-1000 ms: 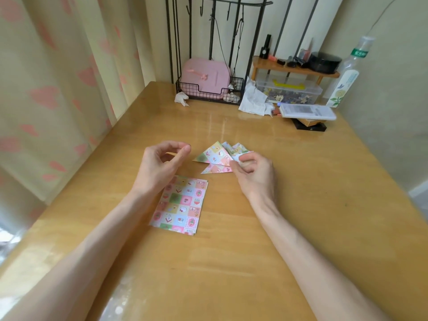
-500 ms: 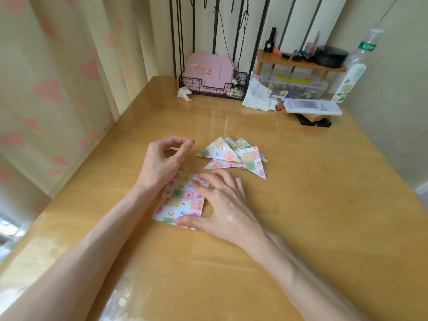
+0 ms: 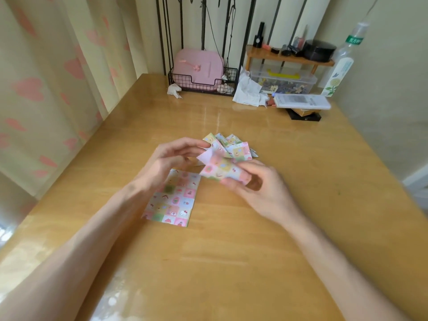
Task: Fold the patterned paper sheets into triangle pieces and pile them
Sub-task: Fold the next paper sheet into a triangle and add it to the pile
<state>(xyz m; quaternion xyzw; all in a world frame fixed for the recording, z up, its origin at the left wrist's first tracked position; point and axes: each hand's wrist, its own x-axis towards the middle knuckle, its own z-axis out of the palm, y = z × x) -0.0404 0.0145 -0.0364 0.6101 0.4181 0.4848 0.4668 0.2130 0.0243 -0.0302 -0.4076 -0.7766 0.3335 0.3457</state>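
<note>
Two hands over worktop [image 3: 231, 251]: right hand [image 3: 261, 191] pinches patterned sheet [image 3: 220, 167]; left hand [image 3: 169, 158] curled at its corner, grip unclear. Below, sheet stack [image 3: 173, 200]; behind, triangle pile [image 3: 231, 141].

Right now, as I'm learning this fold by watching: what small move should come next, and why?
Probably the left hand should take the loose corner of the sheet and start folding it. The right hand pinches that sheet above the table, it is not yet a triangle, and the left hand hovers beside its corner; whether they touch is unclear.
</note>
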